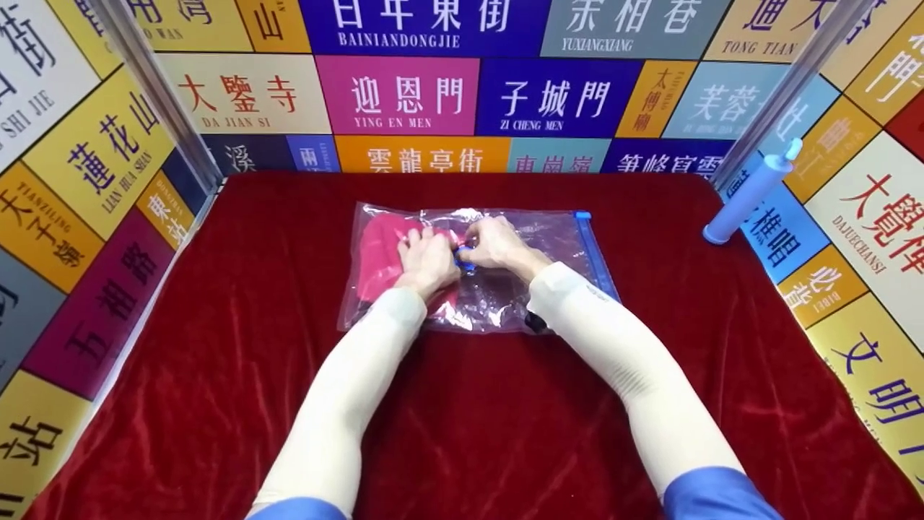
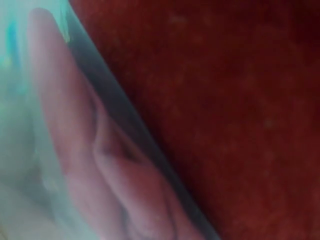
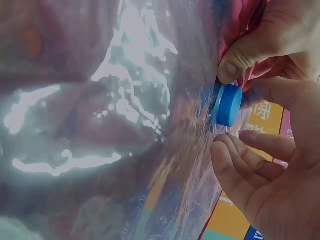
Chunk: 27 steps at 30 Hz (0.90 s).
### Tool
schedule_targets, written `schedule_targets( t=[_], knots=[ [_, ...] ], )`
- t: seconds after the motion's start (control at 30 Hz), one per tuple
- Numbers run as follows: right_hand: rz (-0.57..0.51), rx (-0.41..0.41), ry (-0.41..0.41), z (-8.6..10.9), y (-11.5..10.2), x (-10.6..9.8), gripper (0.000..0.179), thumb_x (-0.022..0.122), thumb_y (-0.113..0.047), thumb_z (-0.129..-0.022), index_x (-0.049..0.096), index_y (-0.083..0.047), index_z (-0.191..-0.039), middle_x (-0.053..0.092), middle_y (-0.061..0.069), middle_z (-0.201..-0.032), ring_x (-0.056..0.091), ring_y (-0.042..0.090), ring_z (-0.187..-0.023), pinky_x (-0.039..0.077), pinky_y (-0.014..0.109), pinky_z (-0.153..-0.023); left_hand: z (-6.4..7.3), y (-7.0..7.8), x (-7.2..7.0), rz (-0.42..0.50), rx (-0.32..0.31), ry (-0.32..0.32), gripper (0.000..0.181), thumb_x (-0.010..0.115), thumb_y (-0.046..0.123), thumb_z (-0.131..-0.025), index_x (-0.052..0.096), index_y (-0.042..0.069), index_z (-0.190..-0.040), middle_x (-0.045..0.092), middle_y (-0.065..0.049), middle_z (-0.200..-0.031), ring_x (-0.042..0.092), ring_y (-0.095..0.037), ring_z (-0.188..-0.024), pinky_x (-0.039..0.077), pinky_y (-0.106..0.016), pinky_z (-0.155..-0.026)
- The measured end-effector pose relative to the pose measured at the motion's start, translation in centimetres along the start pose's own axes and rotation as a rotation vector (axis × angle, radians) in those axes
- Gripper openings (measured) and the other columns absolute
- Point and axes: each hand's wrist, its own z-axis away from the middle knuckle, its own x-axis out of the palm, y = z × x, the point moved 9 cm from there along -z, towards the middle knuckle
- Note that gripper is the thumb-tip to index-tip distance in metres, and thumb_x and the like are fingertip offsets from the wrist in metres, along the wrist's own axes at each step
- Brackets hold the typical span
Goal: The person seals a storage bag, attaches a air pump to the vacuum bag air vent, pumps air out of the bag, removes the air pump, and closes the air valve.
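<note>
A clear plastic zip bag (image 1: 520,303) lies flat with pink-red folded fabric (image 1: 381,253) inside its left half. My left hand (image 1: 429,260) rests over the fabric and grips the bag beside a round valve. At that valve's blue cap (image 3: 229,106), the fingers of my right hand (image 1: 498,242) pinch in from the right. Close up in the right wrist view, a thumb (image 3: 242,57) presses against the plastic next to the cap. Only the bag's edge and fabric folds (image 2: 135,185) show in the left wrist view, blurred.
A blue hand pump (image 1: 743,195) leans at the back right by a metal post. The bag's blue zip strip (image 1: 598,249) runs down its right end. Dark red velvet cloth (image 1: 505,419) covers the table, with sign-patterned walls (image 1: 404,94) around it.
</note>
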Motion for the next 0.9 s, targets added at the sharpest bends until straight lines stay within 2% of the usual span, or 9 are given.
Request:
schedule_targets(
  t=[0.13,0.27,0.47,0.6,0.77,0.9],
  knots=[
    [0.025,0.053,0.016,0.2,0.4,0.2,0.032,0.084,-0.040,-0.092,0.086,-0.009,-0.101,0.084,0.012,-0.097,0.075,0.034,-0.098,0.063,0.048,-0.096,-0.1,-0.1,0.2,-0.007,-0.006,-0.002,0.042,0.082,0.022,-0.085,0.078,0.014,-0.127,0.056,-0.017,-0.161,0.046,-0.041,-0.152,0.033,-0.068,-0.135],
    [0.036,0.086,0.028,0.3,0.7,0.6,0.028,0.083,-0.037,-0.091,0.080,-0.011,-0.084,0.076,0.007,-0.084,0.068,0.028,-0.087,0.061,0.045,-0.087,-0.1,0.0,0.2,0.003,-0.004,-0.001,0.041,0.081,0.021,-0.085,0.079,0.013,-0.126,0.056,-0.017,-0.163,0.046,-0.041,-0.153,0.031,-0.068,-0.136],
    [0.068,0.078,0.044,0.4,0.6,0.8,0.023,0.083,-0.033,-0.094,0.083,-0.010,-0.090,0.076,0.008,-0.086,0.065,0.026,-0.085,0.061,0.046,-0.084,-0.2,0.0,0.2,0.007,0.000,0.005,0.036,0.083,0.023,-0.084,0.080,0.014,-0.118,0.059,-0.017,-0.157,0.047,-0.040,-0.150,0.035,-0.068,-0.133],
    [0.098,0.063,0.035,0.4,0.4,1.0,0.022,0.083,-0.033,-0.095,0.084,-0.011,-0.090,0.079,0.010,-0.091,0.068,0.028,-0.088,0.063,0.050,-0.088,-0.1,-0.1,0.1,0.012,-0.002,0.006,0.041,0.088,0.032,-0.087,0.079,0.014,-0.122,0.058,-0.017,-0.159,0.047,-0.040,-0.151,0.033,-0.068,-0.135],
    [0.109,0.011,0.020,0.4,0.0,1.0,0.017,0.082,-0.027,-0.095,0.082,-0.012,-0.086,0.079,0.011,-0.089,0.069,0.032,-0.089,0.063,0.054,-0.091,0.0,0.0,-0.1,0.010,0.001,0.018,0.044,0.089,0.032,-0.088,0.079,0.013,-0.126,0.058,-0.018,-0.160,0.047,-0.040,-0.151,0.032,-0.068,-0.136],
    [0.085,-0.013,0.008,0.5,-0.1,1.0,0.011,0.080,-0.020,-0.094,0.087,-0.012,-0.094,0.083,0.012,-0.093,0.070,0.032,-0.090,0.064,0.053,-0.094,0.1,0.2,0.0,0.003,0.007,0.018,0.041,0.089,0.034,-0.089,0.079,0.016,-0.125,0.059,-0.017,-0.158,0.048,-0.040,-0.151,0.033,-0.067,-0.135]
  ],
)
